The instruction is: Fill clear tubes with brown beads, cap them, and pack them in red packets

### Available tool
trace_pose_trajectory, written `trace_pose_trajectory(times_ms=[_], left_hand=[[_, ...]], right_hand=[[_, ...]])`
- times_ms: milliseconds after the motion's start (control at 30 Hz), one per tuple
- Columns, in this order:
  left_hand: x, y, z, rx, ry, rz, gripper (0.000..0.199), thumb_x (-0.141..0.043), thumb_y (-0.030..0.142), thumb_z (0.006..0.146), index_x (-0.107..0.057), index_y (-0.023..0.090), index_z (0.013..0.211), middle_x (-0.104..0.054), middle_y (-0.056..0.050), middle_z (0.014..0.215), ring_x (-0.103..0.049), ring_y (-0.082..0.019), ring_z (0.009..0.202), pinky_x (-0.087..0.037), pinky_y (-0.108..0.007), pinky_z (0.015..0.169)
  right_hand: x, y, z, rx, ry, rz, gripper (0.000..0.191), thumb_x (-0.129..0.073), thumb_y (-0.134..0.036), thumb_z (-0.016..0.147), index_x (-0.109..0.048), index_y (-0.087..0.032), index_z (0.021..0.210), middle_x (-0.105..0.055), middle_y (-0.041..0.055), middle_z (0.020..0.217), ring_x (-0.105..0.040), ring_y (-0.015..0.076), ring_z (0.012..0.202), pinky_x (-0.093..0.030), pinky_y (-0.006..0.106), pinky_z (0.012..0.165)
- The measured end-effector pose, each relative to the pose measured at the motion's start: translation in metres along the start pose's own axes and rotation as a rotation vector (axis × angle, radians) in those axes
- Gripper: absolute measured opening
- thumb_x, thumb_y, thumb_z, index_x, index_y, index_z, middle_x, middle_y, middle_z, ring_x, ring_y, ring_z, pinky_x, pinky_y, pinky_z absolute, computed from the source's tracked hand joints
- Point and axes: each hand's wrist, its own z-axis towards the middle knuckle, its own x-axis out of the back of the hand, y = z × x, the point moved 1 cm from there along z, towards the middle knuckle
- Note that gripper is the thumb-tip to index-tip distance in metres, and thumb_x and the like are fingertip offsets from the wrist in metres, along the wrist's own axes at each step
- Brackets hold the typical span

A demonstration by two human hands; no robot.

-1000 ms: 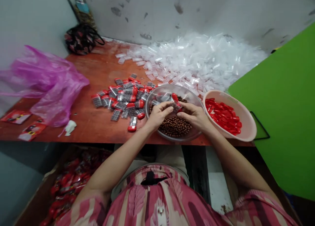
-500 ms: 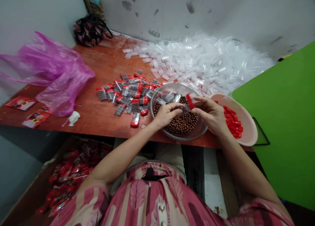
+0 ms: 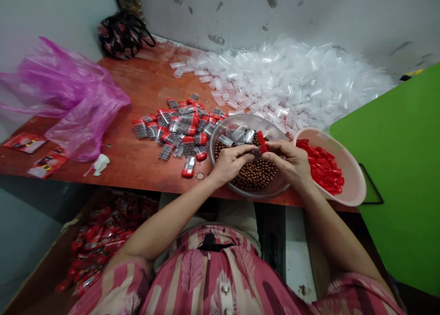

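Pinching a small clear plastic tube (image 3: 256, 153) between them, the left hand (image 3: 233, 164) and right hand (image 3: 287, 161) meet above a glass bowl (image 3: 213, 143); both grips are closed, fingers curled in tight, and the tube is mostly hidden. A red cap (image 3: 261, 142) stands up at the right hand's fingertips (image 3: 270, 146), though whether it is seated on the tube I cannot tell. Below the hands, brown beads (image 3: 254, 175) fill the bowl, with several filled clear cases (image 3: 237, 134) lying on them; just right of the bowl sits a pink plastic basin (image 3: 354, 177) heaped with red caps (image 3: 323, 164). Around these, on a worn red-brown wooden table (image 3: 147, 90), lie capped cases (image 3: 182, 132) in a loose pile and, further back, a drift of empty clear tubes (image 3: 285, 86) — beside the bowl, nearly touching it. A purple plastic bag (image 3: 75, 109) and red packets (image 3: 24, 142) lie at the left; a black patterned bag (image 3: 122, 35) sits in the corner; a green board (image 3: 395, 168) stands at the right; a cardboard box of red packets (image 3: 96, 241) sits below the table.
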Motion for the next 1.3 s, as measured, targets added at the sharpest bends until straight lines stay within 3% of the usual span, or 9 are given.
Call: trace_pose_trajectory(times_ms=[300, 467, 567, 633, 700, 767, 1000, 1167, 1300], left_hand=[[-0.001, 0.007, -0.008, -0.036, 0.027, 0.122, 0.023, -0.059, 0.023, 0.083, -0.075, 0.021, 0.100, -0.075, -0.003, 0.102, -0.068, -0.020, 0.095, -0.050, -0.028, 0.087], [0.001, 0.002, -0.005, -0.028, 0.015, 0.122, 0.025, -0.058, 0.021, 0.082, -0.075, 0.020, 0.100, -0.075, -0.004, 0.103, -0.069, -0.021, 0.095, -0.049, -0.028, 0.087], [0.001, -0.003, 0.002, 0.033, -0.030, 0.036, 0.028, -0.060, 0.025, 0.080, -0.074, 0.014, 0.102, -0.074, -0.008, 0.104, -0.068, -0.023, 0.098, -0.049, -0.031, 0.090], [0.000, -0.005, 0.005, 0.056, -0.095, -0.008, 0.030, -0.062, 0.026, 0.078, -0.074, 0.012, 0.102, -0.074, -0.009, 0.103, -0.068, -0.024, 0.098, -0.049, -0.033, 0.090], [-0.001, -0.006, 0.006, 0.067, -0.155, -0.047, 0.030, -0.063, 0.027, 0.077, -0.074, 0.013, 0.101, -0.075, -0.008, 0.101, -0.068, -0.025, 0.097, -0.050, -0.033, 0.089], [-0.001, -0.006, 0.005, 0.072, -0.148, -0.077, 0.030, -0.064, 0.027, 0.076, -0.075, 0.013, 0.100, -0.075, -0.007, 0.100, -0.068, -0.025, 0.096, -0.051, -0.034, 0.089], [-0.002, -0.011, 0.007, 0.114, 0.050, -0.165, 0.029, -0.064, 0.030, 0.077, -0.073, 0.015, 0.101, -0.074, -0.006, 0.101, -0.067, -0.022, 0.094, -0.050, -0.033, 0.088], [-0.004, -0.013, 0.007, 0.123, 0.089, -0.136, 0.027, -0.060, 0.026, 0.079, -0.068, 0.013, 0.102, -0.072, -0.004, 0.088, -0.064, -0.016, 0.079, -0.049, -0.027, 0.077], [-0.002, -0.010, 0.002, 0.088, 0.065, 0.012, 0.026, -0.058, 0.027, 0.081, -0.065, 0.013, 0.101, -0.065, 0.001, 0.072, -0.059, -0.012, 0.066, -0.045, -0.023, 0.066]], right_hand=[[-0.001, -0.008, -0.006, 0.172, -0.133, -0.234, 0.014, -0.062, -0.028, 0.085, -0.068, -0.023, 0.097, -0.066, 0.0041, 0.081, -0.062, 0.0191, 0.074, -0.049, 0.030, 0.067], [0.003, 0.001, 0.005, 0.200, -0.221, -0.202, 0.017, -0.063, -0.033, 0.085, -0.069, -0.023, 0.098, -0.067, 0.0041, 0.080, -0.064, 0.0192, 0.073, -0.050, 0.030, 0.068], [0.012, 0.003, 0.017, 0.250, -0.290, -0.192, 0.040, -0.063, -0.038, 0.085, -0.060, -0.027, 0.124, -0.067, 0.0077, 0.113, -0.064, 0.0254, 0.103, -0.052, 0.037, 0.084], [0.017, -0.003, 0.022, 0.359, -0.356, -0.292, 0.062, -0.063, -0.039, 0.085, -0.042, -0.028, 0.142, -0.050, 0.0098, 0.141, -0.047, 0.0297, 0.129, -0.046, 0.045, 0.098], [0.021, -0.013, 0.025, 0.483, -0.446, -0.445, 0.070, -0.060, -0.034, 0.086, -0.029, -0.027, 0.149, -0.040, 0.0093, 0.150, -0.033, 0.0300, 0.140, -0.038, 0.050, 0.107], [0.022, -0.021, 0.025, 0.566, -0.496, -0.593, 0.065, -0.057, -0.028, 0.088, -0.032, -0.026, 0.148, -0.046, 0.0086, 0.146, -0.035, 0.0293, 0.138, -0.035, 0.050, 0.109], [0.014, -0.004, 0.009, 0.422, -0.152, -0.765, 0.062, -0.061, -0.040, 0.085, -0.043, -0.013, 0.138, -0.060, 0.0189, 0.120, -0.057, 0.0322, 0.110, -0.049, 0.046, 0.092], [-0.018, 0.010, -0.005, 0.333, -0.069, -0.711, 0.081, -0.061, -0.047, 0.083, -0.027, -0.008, 0.146, -0.055, 0.0229, 0.124, -0.054, 0.0352, 0.115, -0.047, 0.050, 0.094], [-0.033, 0.010, -0.005, 0.315, -0.042, -0.748, 0.076, -0.057, -0.044, 0.084, -0.031, -0.005, 0.143, -0.057, 0.0235, 0.120, -0.055, 0.0357, 0.111, -0.048, 0.049, 0.090]])
